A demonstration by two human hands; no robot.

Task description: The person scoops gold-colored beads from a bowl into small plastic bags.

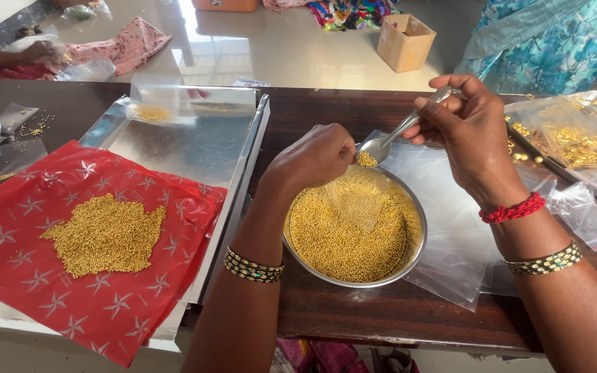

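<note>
- The right hand (468, 131) pinches the handle of a metal spoon (392, 138); its long axis slants from far right down to near left, bowl full of gold beads.
- The left hand (312, 157) is curled closed at the spoon's bowl, above the steel bowl (414, 252) of beads.
- A red star-printed sheet (8, 235) lies left; a cardboard box (405, 41) stands far off; clear plastic bags (450, 228) lie right.

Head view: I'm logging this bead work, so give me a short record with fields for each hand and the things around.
right hand: holds a spoon with a few gold beads in it, above the bowl
left hand: fingers bunched at the spoon's tip
bowl: steel, round, filled with gold beads
red sheet: star-patterned, with a pile of beads on it
tray: shiny metal, under the red sheet
clear bag: flat, beneath the bowl
</note>
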